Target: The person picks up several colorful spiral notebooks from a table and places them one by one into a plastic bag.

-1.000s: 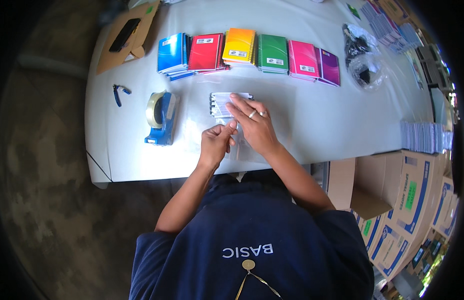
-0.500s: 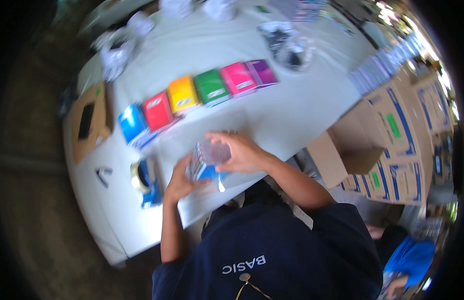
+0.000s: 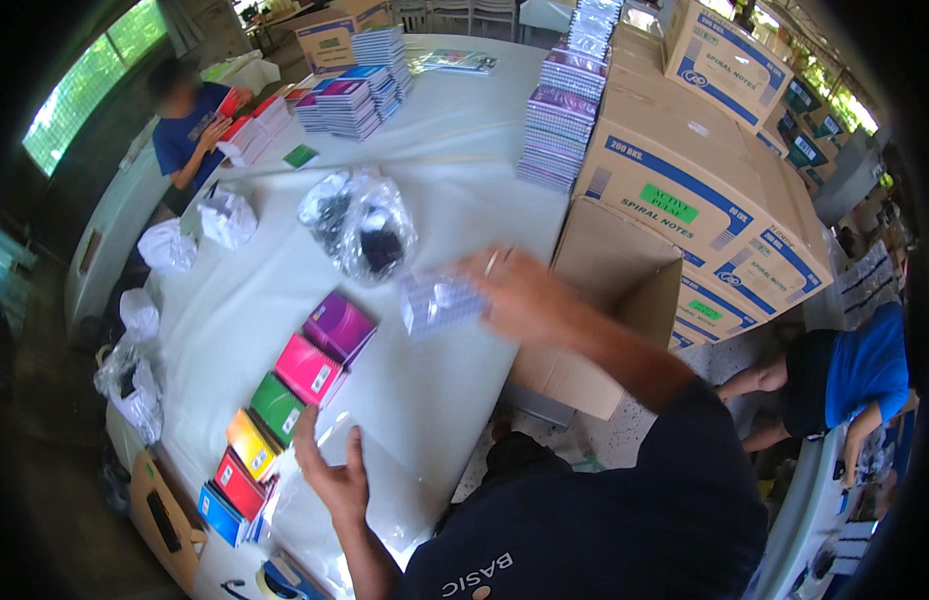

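Note:
My right hand [image 3: 514, 285], blurred by motion, grips a small spiral notebook bundle [image 3: 432, 304] in clear wrap by its right end, over the table. My left hand [image 3: 336, 482] is open and holds nothing; its fingertips are near a row of notebook stacks. These run from a purple stack [image 3: 340, 326] through a pink stack [image 3: 306, 368], a green stack [image 3: 277, 407], a yellow stack [image 3: 250, 443] and a red stack [image 3: 238, 484] to a blue stack [image 3: 222, 514]. Just beyond the bundle lies a clear plastic bag [image 3: 369, 225] with dark contents.
An open carton [image 3: 614, 235] stands at the table's right edge, beside stacked cartons [image 3: 704, 170] and a tall notebook pile [image 3: 562, 115]. A tape dispenser [image 3: 289, 578] sits at the near left. Across the table a co-worker [image 3: 189, 130] handles red notebooks; another person [image 3: 864, 365] is at the right.
My left hand has let go of the notebook bundle. My right hand has carried it away to the right and farther out, near the plastic bag. The view has turned rightward.

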Tool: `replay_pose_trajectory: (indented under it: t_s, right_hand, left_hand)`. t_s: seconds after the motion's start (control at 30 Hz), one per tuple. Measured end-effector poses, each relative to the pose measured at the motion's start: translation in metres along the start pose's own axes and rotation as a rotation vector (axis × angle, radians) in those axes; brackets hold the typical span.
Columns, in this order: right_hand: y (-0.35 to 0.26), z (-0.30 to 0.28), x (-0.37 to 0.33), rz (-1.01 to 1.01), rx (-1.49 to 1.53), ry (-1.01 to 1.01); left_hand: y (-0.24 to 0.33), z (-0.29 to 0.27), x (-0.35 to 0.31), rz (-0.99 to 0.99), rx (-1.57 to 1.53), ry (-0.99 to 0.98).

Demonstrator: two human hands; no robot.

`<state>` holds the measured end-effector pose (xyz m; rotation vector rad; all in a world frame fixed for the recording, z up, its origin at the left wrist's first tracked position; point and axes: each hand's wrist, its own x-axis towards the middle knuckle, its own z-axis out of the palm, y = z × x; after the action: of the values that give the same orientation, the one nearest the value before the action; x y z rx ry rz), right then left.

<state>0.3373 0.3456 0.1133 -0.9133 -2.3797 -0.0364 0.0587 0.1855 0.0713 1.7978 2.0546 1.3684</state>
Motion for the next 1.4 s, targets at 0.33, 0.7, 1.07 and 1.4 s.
replay_pose_trajectory:
  t_s: [0.33, 0.7, 1.07, 1.4]
  right_hand:
    - [0.328, -0.047, 0.047, 0.422, -0.728, 0.247]
    - [0.307, 0.011, 0.046, 0.341, -0.884, 0.353]
    - [-0.190, 0.196, -0.078, -0.130, 0.521, -0.589]
    - [-0.190, 0.230, -0.075, -0.129, 0.299, -0.413]
  left_hand:
    - [0.011, 0.063, -0.004, -0.268, 0.147, -0.250]
    - [-0.046, 0.023, -0.065, -0.501, 0.344, -0.086]
    - [-0.184, -0.126, -0.194, -0.850, 0.138, 0.628]
    - [-0.259, -0.212, -0.252, -0.897, 0.338, 0.714]
